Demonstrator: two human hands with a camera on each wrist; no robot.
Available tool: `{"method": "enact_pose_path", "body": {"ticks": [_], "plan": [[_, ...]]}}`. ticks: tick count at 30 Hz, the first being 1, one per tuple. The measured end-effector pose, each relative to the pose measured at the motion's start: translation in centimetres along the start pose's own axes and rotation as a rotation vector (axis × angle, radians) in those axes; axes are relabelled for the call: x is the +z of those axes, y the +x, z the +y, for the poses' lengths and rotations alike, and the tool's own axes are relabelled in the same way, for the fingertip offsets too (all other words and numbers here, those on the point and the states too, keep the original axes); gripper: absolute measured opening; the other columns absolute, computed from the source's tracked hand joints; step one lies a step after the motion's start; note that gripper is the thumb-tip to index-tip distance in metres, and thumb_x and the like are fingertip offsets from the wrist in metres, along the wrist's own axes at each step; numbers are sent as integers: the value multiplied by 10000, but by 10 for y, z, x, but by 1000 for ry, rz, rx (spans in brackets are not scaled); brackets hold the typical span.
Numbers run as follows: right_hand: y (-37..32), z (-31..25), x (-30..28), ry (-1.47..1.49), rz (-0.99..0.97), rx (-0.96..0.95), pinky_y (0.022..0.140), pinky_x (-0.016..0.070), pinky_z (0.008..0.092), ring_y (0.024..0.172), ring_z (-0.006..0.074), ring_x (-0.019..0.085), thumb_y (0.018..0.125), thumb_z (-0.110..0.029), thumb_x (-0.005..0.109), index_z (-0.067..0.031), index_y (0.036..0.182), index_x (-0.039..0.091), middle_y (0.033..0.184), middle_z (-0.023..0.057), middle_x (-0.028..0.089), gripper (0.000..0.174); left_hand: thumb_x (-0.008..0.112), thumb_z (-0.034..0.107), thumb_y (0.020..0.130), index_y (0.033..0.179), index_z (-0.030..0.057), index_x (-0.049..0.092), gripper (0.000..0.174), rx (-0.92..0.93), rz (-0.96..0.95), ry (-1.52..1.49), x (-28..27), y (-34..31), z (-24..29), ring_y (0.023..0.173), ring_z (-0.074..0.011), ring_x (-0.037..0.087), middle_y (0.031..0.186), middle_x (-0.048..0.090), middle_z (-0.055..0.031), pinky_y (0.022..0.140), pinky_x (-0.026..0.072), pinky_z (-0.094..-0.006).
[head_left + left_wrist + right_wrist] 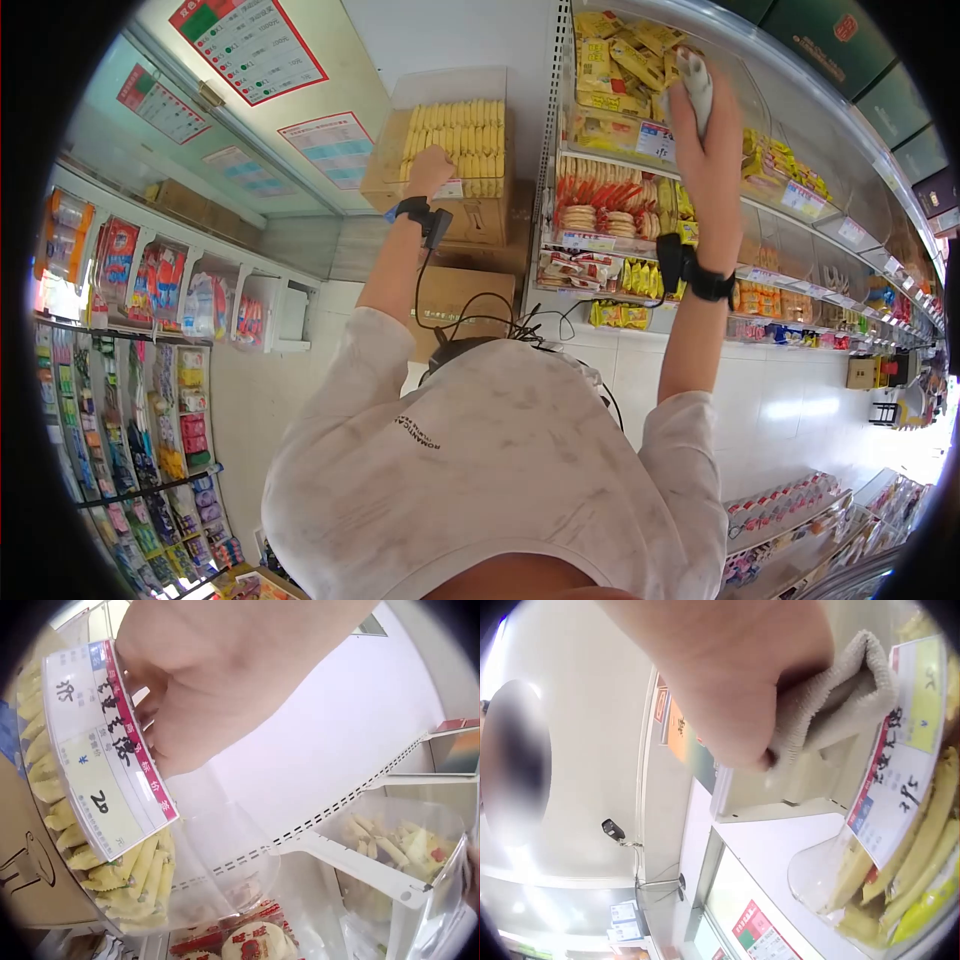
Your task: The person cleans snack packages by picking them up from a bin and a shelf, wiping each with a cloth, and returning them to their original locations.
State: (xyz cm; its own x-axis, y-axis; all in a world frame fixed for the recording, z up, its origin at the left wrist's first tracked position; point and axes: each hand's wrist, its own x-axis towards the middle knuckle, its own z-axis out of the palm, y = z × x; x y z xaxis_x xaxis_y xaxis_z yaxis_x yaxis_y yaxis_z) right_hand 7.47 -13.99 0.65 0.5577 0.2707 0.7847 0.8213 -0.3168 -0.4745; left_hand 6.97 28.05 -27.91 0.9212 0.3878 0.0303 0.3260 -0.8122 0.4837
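My right hand (708, 150) grips a folded whitish cloth (696, 88) at the upper shelf bin of yellow packets (618, 65). In the right wrist view the cloth (840, 697) bulges from the fingers of the hand (735, 675), beside a price tag (900, 757). My left hand (431, 170) is at the front rim of a clear box of yellow-wrapped sticks (470, 130). The left wrist view shows that hand (217, 667) over the box's price tag (109, 750), with fingers curled near its edge; the fingertips are partly hidden.
Below the upper bin, shelves hold red-and-white cracker packs (610, 190) and more snacks. A cardboard box (465, 300) stands on the floor under the left arm. Black cables (500, 318) hang by the body. Racks of small goods (130, 420) stand at the left.
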Motion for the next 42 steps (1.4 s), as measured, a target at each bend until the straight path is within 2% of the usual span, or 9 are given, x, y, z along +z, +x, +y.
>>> {"method": "enact_pose_path", "body": {"ticks": [5, 8, 9, 12, 21, 24, 33, 39, 42], "plan": [[-51, -26, 7, 379, 156, 184, 949, 463, 311, 1053, 176, 603, 993, -95, 564, 5, 1295, 564, 1201, 111, 659, 318, 776, 269, 743, 737, 10, 729, 263, 55, 127, -40, 2, -14, 25, 730, -363, 687, 728, 706, -173, 691, 546, -449], [-83, -36, 7, 444, 192, 345, 937, 466, 295, 1043, 165, 606, 1004, -96, 544, 16, 1290, 565, 1202, 111, 658, 308, 788, 300, 737, 690, 8, 706, 308, 20, 52, -120, 4, -13, 23, 692, -333, 688, 673, 695, -147, 666, 533, -431], [-88, -39, 9, 471, 165, 317, 971, 470, 304, 1097, 161, 610, 1041, -125, 479, 38, 1339, 516, 1309, 138, 629, 341, 791, 308, 733, 676, 5, 696, 323, -19, -11, -149, 4, -9, 24, 680, -323, 687, 657, 690, -138, 659, 528, -424], [-101, -45, 16, 565, 190, 328, 945, 482, 300, 1077, 162, 616, 1046, -126, 460, 39, 1316, 534, 1286, 136, 635, 325, 795, 329, 717, 666, -10, 686, 360, -85, -150, -133, -27, -23, 53, 646, -287, 682, 636, 676, -137, 636, 516, -395], [-131, -40, 33, 523, 122, 455, 855, 476, 272, 952, 109, 574, 1030, -154, 555, 15, 1237, 577, 1072, 72, 652, 268, 814, 264, 677, 756, -72, 728, 356, -12, -147, -290, 1, 3, 20, 589, -257, 675, 628, 675, -159, 588, 507, -369], [-127, -56, 29, 632, 84, 568, 840, 483, 273, 923, 107, 583, 1028, -155, 562, 10, 1224, 589, 1031, 65, 662, 258, 770, 208, 681, 655, -43, 668, 272, -7, -48, -191, 1, -3, 30, 592, -305, 680, 584, 651, -162, 598, 525, -394], [-136, -47, 48, 649, -32, 531, 862, 491, 295, 949, 144, 609, 1033, -156, 540, 11, 1239, 583, 1076, 72, 682, 268, 678, 139, 742, 885, -34, 671, 225, -132, -101, 128, -2, -3, 60, 912, -428, 679, 905, 706, -244, 761, 534, -481], [-138, -43, 46, 588, -205, 500, 1054, 404, 334, 1224, 217, 544, 1060, -202, 504, 0, 1399, 512, 1365, 161, 566, 395, 668, 123, 777, 898, -49, 672, 211, -88, -22, 72, 6, -7, 49, 916, -447, 667, 944, 696, -259, 767, 537, -498], [-145, -34, 55, 535, -240, 452, 1101, 362, 346, 1298, 231, 499, 1074, -228, 481, -5, 1460, 458, 1394, 180, 529, 446, 679, 107, 774, 891, -68, 664, 211, -68, 40, 90, 9, -8, 47, 924, -457, 659, 959, 685, -259, 758, 534, -510]]}}
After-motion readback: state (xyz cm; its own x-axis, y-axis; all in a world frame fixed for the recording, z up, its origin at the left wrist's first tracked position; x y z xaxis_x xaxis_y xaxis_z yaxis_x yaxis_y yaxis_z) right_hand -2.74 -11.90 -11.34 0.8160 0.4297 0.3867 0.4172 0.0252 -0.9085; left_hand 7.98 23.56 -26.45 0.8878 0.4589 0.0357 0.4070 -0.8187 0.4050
